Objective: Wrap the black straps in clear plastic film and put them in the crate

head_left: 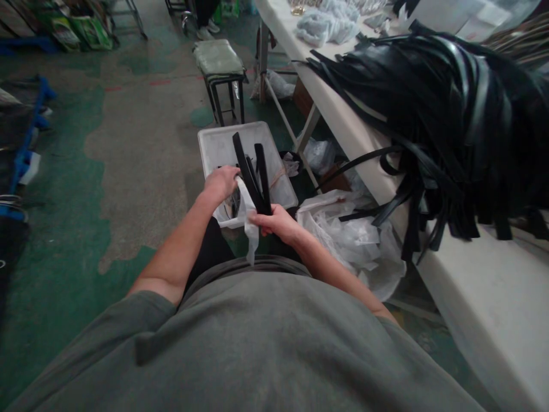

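Observation:
My right hand [275,223] grips a bundle of black straps [254,171] that stick upward above my lap. My left hand [222,181] pinches a thin white plastic wrapper [249,220] that hangs off the lower end of the bundle. Both hands sit just over a white plastic bin [214,146] on the floor in front of me. A large heap of similar black straps [437,103] lies on the white table [484,297] to my right, with several ends drooping over its edge.
Crumpled clear plastic bags [351,234] pile up on the floor beside the table leg. A padded stool [219,66] stands beyond the bin. More bagged items [326,26] lie at the table's far end. Blue frames [26,149] stand at the left.

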Tool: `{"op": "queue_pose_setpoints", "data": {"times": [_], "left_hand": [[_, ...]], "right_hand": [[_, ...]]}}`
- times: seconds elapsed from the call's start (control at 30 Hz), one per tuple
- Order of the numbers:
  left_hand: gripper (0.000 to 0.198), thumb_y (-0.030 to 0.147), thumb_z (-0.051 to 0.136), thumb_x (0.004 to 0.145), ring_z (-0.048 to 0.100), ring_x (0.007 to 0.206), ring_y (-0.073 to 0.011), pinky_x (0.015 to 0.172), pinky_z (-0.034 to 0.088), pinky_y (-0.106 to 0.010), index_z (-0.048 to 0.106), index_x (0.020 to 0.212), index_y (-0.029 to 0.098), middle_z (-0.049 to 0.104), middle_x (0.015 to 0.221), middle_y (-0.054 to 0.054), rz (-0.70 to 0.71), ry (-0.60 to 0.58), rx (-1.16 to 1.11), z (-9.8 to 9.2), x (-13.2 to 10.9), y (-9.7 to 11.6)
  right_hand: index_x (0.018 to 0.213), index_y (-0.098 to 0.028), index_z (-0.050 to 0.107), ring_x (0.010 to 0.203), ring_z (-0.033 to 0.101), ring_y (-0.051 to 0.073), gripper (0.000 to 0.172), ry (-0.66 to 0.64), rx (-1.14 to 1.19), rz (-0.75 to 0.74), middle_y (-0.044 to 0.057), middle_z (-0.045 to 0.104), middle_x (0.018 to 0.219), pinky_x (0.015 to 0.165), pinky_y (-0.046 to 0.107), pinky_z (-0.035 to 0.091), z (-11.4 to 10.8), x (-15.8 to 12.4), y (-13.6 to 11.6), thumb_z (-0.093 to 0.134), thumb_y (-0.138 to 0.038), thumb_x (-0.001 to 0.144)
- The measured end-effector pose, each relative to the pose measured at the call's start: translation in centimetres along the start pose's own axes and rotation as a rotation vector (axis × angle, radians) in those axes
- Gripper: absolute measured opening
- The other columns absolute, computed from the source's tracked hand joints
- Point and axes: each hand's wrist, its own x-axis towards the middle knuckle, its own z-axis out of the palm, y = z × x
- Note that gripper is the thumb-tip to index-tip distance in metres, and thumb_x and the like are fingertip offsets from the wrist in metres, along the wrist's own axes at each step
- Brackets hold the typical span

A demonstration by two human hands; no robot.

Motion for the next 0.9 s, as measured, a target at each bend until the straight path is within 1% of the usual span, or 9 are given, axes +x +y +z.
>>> {"op": "queue_pose_setpoints", "data": {"times": [0.07,0.17,0.27,0.4,0.5,0.63,0.7,0.77,0.9], "left_hand": [[0.014,0.028,0.061,0.081,0.064,0.093,-0.0292,0.084,0.048,-0.039,0.071,0.082,0.018,0.071,0.087,-0.012,-0.048,0.03,0.022,-2.0,-1.4,0.1],[0.036,0.047,0.054,0.086,0.065,0.077,-0.0233,0.078,0.05,-0.037,0.069,0.069,0.02,0.07,0.073,-0.008,0.15,0.018,-0.417,-5.7,-5.9,1.9],[0.048,0.061,0.046,0.086,0.066,0.07,-0.023,0.073,0.053,-0.039,0.072,0.069,0.024,0.07,0.07,-0.008,0.551,-0.225,-0.966,-9.1,-12.0,4.6],[0.023,0.06,0.065,0.073,0.069,0.076,-0.026,0.06,0.055,-0.036,0.074,0.069,0.039,0.069,0.067,-0.004,0.816,-0.495,-1.104,-10.8,-17.0,6.5],[0.017,0.054,0.076,0.065,0.069,0.076,-0.0248,0.06,0.054,-0.034,0.072,0.067,0.038,0.07,0.071,-0.003,0.738,-0.471,-1.2,-8.5,-15.6,6.1],[0.034,0.053,0.076,0.07,0.065,0.079,-0.0162,0.072,0.052,-0.028,0.068,0.081,0.022,0.07,0.085,-0.004,0.116,-0.15,-1.333,-1.6,-10.3,4.5],[0.046,0.054,0.079,0.066,0.065,0.086,-0.0165,0.074,0.051,-0.026,0.067,0.092,0.018,0.07,0.094,-0.006,-0.098,-0.224,-1.331,2.0,-8.8,4.1],[0.056,0.054,0.082,0.061,0.065,0.085,-0.0172,0.073,0.05,-0.026,0.066,0.1,0.016,0.07,0.094,-0.006,-0.183,-0.364,-1.346,4.7,-8.6,4.1],[0.044,0.05,0.08,0.065,0.057,0.059,-0.0102,0.061,0.047,-0.023,0.067,0.087,0.014,0.064,0.066,0.0,-0.253,-0.421,-1.366,7.0,-9.8,4.4]], "right_hand": [[0.067,-0.017,0.057,0.037,0.036,0.005,0.034,0.07,0.036,-0.049,-0.008,0.046,0.045,0.037,0.02,0.03,-0.7,0.3,-0.2,0.077,-0.044,0.064],[0.065,-0.017,0.056,0.037,0.035,0.005,0.035,0.156,0.075,-0.108,-0.007,0.047,0.046,0.037,0.02,0.028,-1.9,0.9,-0.7,0.077,-0.044,0.066],[0.065,-0.016,0.056,0.037,0.035,0.005,0.034,0.179,0.083,-0.127,-0.007,0.047,0.045,0.036,0.02,0.028,-2.6,1.3,-1.1,0.077,-0.043,0.067],[0.061,-0.016,0.055,0.037,0.035,0.005,0.035,0.209,0.073,-0.125,-0.007,0.047,0.045,0.037,0.02,0.027,-2.8,1.4,-1.3,0.077,-0.043,0.068],[0.059,-0.017,0.053,0.037,0.034,0.004,0.038,0.21,0.078,-0.119,-0.007,0.045,0.044,0.037,0.02,0.028,-3.0,1.1,-1.5,0.077,-0.044,0.067],[0.061,-0.017,0.053,0.037,0.034,0.005,0.038,0.208,0.09,-0.113,-0.007,0.046,0.045,0.036,0.02,0.028,-3.2,0.9,-1.7,0.079,-0.045,0.065],[0.063,-0.017,0.054,0.037,0.035,0.005,0.037,0.202,0.077,-0.112,-0.007,0.046,0.044,0.035,0.02,0.028,-3.3,1.1,-1.7,0.079,-0.045,0.065],[0.065,-0.017,0.055,0.037,0.035,0.005,0.036,0.21,0.068,-0.124,-0.007,0.046,0.045,0.035,0.02,0.028,-3.4,1.5,-1.4,0.079,-0.044,0.065],[0.066,-0.018,0.055,0.038,0.036,0.005,0.033,0.297,0.028,-0.15,-0.006,0.051,0.048,0.036,0.019,0.032,-4.1,2.5,-0.4,0.077,-0.042,0.065]]}}
